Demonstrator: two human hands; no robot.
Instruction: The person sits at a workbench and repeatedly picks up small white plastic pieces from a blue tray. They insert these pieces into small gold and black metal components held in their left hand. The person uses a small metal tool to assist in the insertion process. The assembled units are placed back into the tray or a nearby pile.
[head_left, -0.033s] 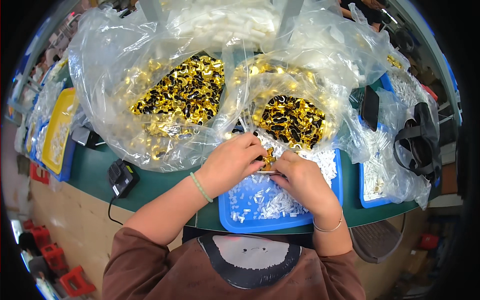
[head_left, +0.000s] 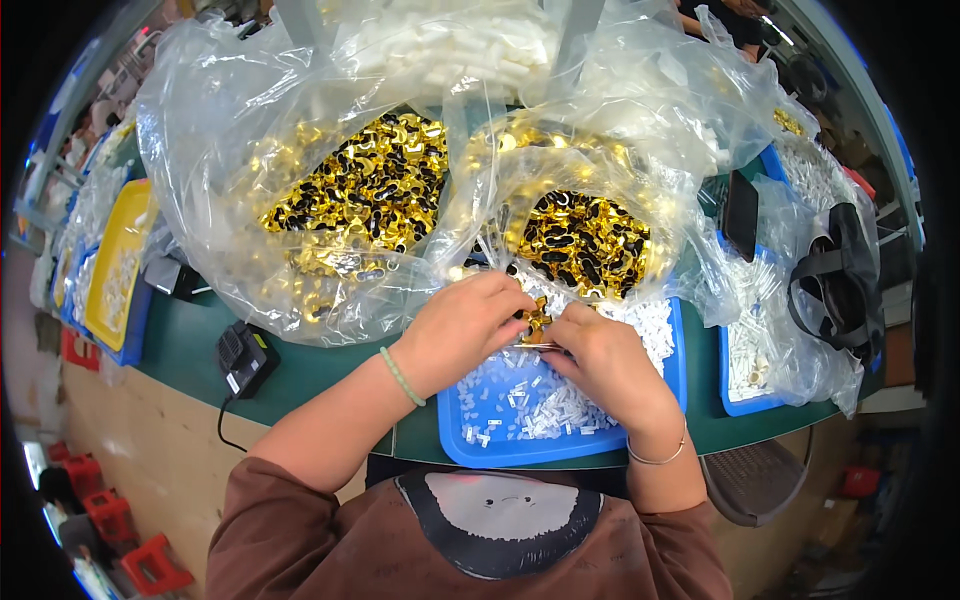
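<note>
Several small, shiny gold pieces (head_left: 537, 325) sit bunched between the left fingers (head_left: 507, 300) and right fingers (head_left: 577, 333), above a blue tray (head_left: 447, 425); white pieces (head_left: 560, 405) lie scattered in it, nearer the body than the fingers. The tray's near rim runs close to the edge of the green desk (head_left: 325, 385), bare to the fingers' left; a clear bag (head_left: 668, 225) crowds just beyond them. Both sets are curled inward at the pieces; whether either pinches tightly, I cannot tell.
</note>
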